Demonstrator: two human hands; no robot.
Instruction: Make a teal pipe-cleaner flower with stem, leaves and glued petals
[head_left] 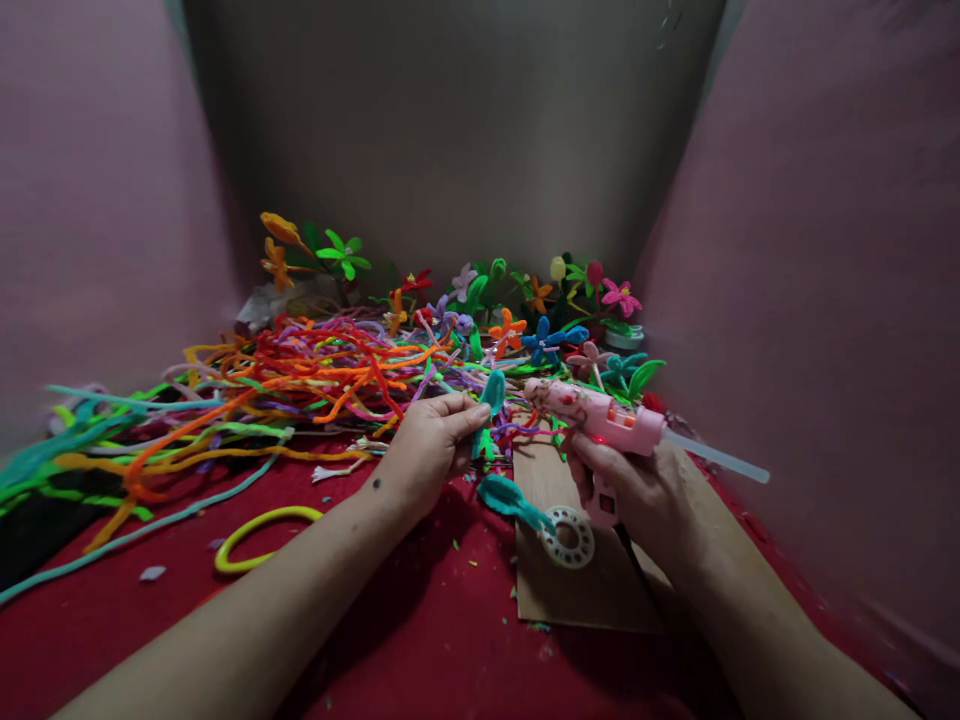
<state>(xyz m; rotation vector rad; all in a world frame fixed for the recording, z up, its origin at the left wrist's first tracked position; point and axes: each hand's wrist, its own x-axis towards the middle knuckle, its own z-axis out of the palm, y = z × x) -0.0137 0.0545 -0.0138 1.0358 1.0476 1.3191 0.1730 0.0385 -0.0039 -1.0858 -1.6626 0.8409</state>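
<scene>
My left hand [427, 445] pinches a teal pipe-cleaner petal [493, 392] between thumb and fingers, its rounded end pointing up. In my right hand [626, 480] is a pink hot glue gun [600, 415], its nozzle pointing left towards the petal but apart from it. A translucent glue stick [720, 457] sticks out of the gun's back, and a red light glows on its side. Below the hands, a second teal petal [506, 495] lies with its narrow end on a white ring with holes [568, 538], which rests on a brown board [585, 598].
A big heap of loose coloured pipe cleaners [322, 370] covers the left and middle of the red cloth [420, 620]. Finished pipe-cleaner flowers [544, 340] stand along the back. A yellow ring [262, 540] lies by my left forearm. Pink walls [825, 250] rise on both sides.
</scene>
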